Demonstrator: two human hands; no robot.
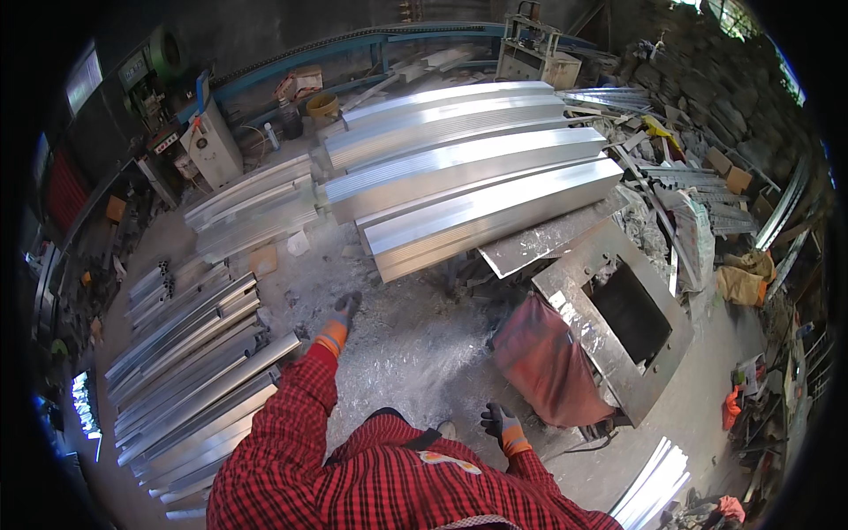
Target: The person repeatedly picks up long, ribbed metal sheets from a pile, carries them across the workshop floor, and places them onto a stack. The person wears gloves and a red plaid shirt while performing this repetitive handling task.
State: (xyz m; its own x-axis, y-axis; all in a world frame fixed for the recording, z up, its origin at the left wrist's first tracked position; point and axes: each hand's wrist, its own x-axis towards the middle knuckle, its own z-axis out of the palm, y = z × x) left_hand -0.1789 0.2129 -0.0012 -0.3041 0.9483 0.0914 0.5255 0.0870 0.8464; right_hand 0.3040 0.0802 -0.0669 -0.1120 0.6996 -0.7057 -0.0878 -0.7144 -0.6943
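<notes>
My left hand (343, 313), in a dark grey glove with an orange cuff, reaches forward over the floor. It holds nothing that I can see, its fingers loosely out. Nearest to it are the ends of long metal profiles (225, 314) lying at the left. Low in front of my body, my right hand (501, 422) wears the same kind of glove. Its fingers are apart and bent, with nothing in them. Beside it stands a metal-topped machine (552, 291) with a rectangular opening and a red cloth (549, 362) hanging from its side.
Ahead lies a stack of long silver metal profiles (495, 208) with ribbed faces. White strips (654, 486) lie at lower right. A grey cabinet (212, 146) and a yellow bucket (323, 108) stand at the back left. Scrap and a yellowish sack (740, 284) crowd the right side.
</notes>
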